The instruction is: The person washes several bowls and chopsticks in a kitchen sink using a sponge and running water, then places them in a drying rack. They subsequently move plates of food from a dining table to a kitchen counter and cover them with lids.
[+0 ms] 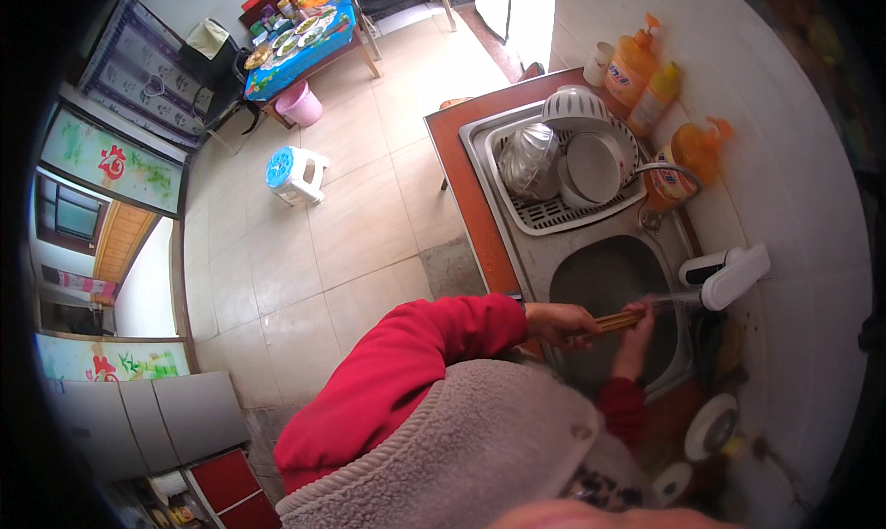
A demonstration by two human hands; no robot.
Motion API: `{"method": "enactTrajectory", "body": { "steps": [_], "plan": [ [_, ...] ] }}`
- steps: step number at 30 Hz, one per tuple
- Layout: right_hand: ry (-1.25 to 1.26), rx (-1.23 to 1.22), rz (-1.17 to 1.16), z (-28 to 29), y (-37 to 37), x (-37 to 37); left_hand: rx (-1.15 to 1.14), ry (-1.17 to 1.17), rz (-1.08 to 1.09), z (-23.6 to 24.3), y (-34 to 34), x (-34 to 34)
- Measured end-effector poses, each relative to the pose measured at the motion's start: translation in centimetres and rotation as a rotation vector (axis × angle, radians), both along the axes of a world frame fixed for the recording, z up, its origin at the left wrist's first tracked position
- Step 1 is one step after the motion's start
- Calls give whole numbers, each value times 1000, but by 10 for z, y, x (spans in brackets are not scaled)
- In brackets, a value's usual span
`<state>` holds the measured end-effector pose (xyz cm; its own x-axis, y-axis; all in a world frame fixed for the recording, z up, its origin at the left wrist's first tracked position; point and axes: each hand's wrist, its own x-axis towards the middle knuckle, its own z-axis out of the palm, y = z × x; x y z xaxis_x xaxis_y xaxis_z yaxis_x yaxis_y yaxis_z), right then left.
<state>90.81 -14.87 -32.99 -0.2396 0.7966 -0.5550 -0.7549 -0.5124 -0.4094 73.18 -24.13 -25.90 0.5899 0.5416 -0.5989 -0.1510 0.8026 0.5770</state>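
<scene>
1. At the sink's [532, 263] far end I see a rack [558, 218] holding a metal vessel [531, 160] and pale pan [589, 167].
2. The left hand [561, 324] and right hand [635, 330] clamp brown sticks [618, 321] over the basin [609, 270], long axis left to right, toward the tap [734, 284].
3. I cannot make out their ends.

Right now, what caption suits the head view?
Left hand and right hand hold thin sticks over a sink, tap running.

brown chopsticks [620, 321] bundled above sink basin [609, 269]
</scene>
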Motion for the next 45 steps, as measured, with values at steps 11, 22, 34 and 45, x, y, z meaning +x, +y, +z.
{"method": "enactTrajectory", "body": {
  "steps": [11, 22, 34, 45],
  "plan": [
    [-422, -20, -38, -6, 19, 12, 987, 690, -50, 0, -9, -5],
    [-114, 28, -284, 8, 60, 64, -50, -52, 180, 33, -5, -12],
    [-1499, 757, -10, 65, -82, 65, -133, 15, 217, 14, -28, -36],
    [-2570, 16, 147, 33, -203, 224, -123, 19, 213, 28, -44, -34]
  ]
}}
